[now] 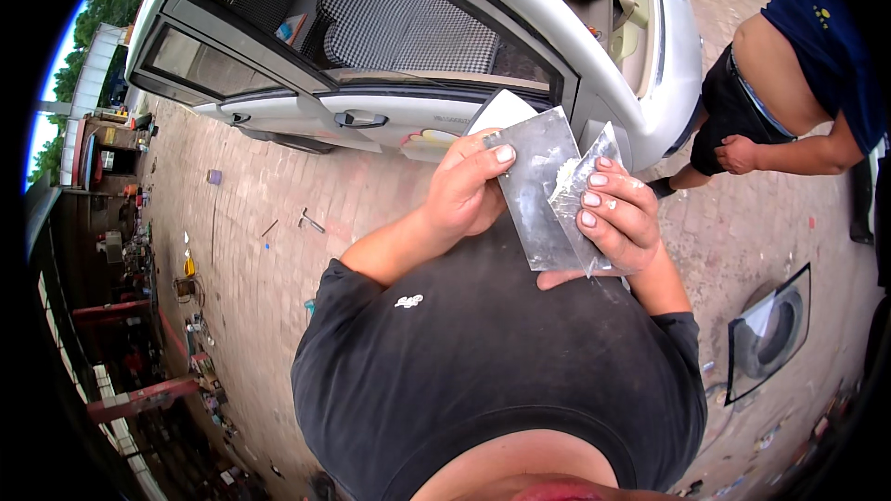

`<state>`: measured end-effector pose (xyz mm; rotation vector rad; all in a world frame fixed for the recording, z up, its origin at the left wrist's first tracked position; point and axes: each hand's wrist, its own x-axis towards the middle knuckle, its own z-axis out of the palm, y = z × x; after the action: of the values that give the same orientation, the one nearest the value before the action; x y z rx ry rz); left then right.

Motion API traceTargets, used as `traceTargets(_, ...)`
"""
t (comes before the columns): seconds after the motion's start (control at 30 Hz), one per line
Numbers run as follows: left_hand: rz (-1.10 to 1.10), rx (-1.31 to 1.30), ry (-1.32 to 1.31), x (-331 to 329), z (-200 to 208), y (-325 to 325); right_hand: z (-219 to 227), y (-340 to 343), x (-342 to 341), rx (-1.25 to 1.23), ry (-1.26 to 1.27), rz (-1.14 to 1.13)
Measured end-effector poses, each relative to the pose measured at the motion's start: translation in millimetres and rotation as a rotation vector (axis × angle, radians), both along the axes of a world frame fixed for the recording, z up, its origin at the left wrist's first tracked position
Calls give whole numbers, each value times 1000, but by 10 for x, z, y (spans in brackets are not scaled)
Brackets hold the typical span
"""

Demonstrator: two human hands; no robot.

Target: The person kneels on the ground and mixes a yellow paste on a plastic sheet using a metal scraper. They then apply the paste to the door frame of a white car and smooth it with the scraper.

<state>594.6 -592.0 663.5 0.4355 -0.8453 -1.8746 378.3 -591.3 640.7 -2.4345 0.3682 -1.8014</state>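
In front of my chest, my left hand [464,187] is closed on a flat grey rectangular putty spreader [531,209], thumb on its face near the upper left corner. My right hand [624,223] is closed on a second thin grey spreader [574,215], fingers bent over its face. This second spreader overlaps the right side of the first one at a slant. A lump of white putty [564,178] sits where the two meet. White smears mark both spreaders and several fingers of my right hand.
A white van [316,116] with checked seats stands just ahead. At the right, another person [775,83] in a dark shirt stands beside it. A hammer [311,221] lies on the brick paving at left. A black-edged pane [738,366] and a tire [778,334] are at lower right.
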Motion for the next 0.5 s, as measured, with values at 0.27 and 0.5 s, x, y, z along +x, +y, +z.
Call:
traceTargets(0.27,-54,92,58,-82,20,5,-147,-19,-101,25,-3,-146)
traceTargets(0.5,184,-187,-26,-87,-59,-125,-694,-28,-333,817,-647,-227)
